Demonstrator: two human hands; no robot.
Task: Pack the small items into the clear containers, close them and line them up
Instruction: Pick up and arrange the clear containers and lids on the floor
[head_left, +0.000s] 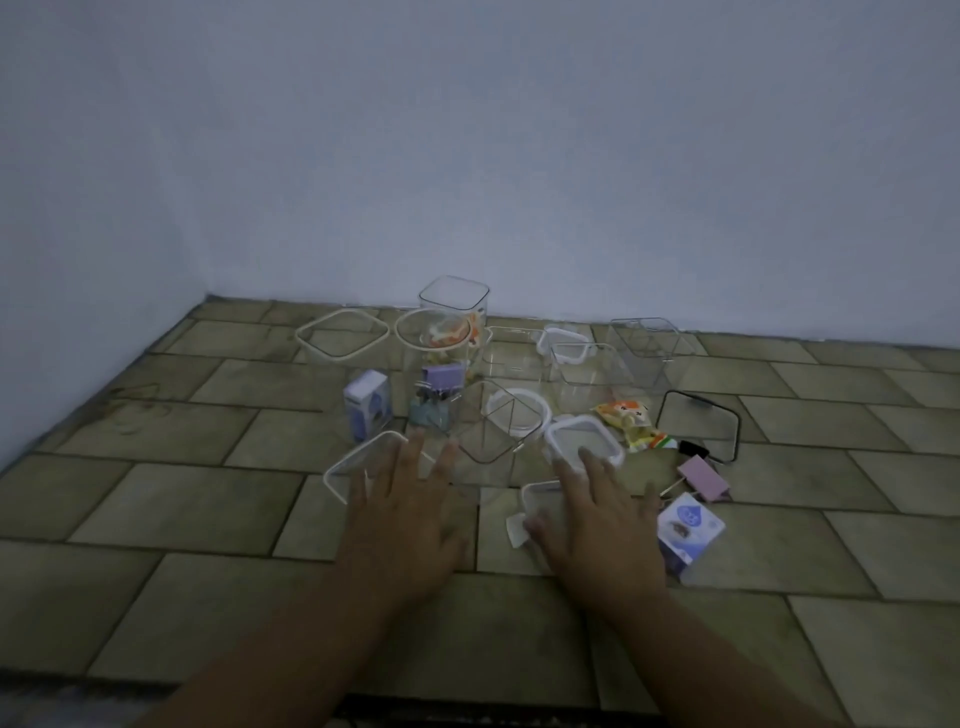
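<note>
My left hand (410, 512) flat, fingers spread, over white-rimmed lid (340, 470) on tiled floor (208, 519). My right hand (597, 514) also spread, fingertips at small square lid (582, 439), probably touching; picture blurred. Clear containers (644, 348) stand open just ahead, near wall. Snack packets (623, 410) and pink clip (704, 478) lie beside right hand.

The floor (208, 499) is olive-tan tile in a staggered brick pattern with dark joints, under a pale blue-grey wall (467, 130). White-rimmed lid (583, 440), black-rimmed lid (698, 426), lilac binder clip (442, 375), pink binder clip (704, 478), orange-and-yellow snack packet (623, 410), blue-and-white box (688, 527)
</note>
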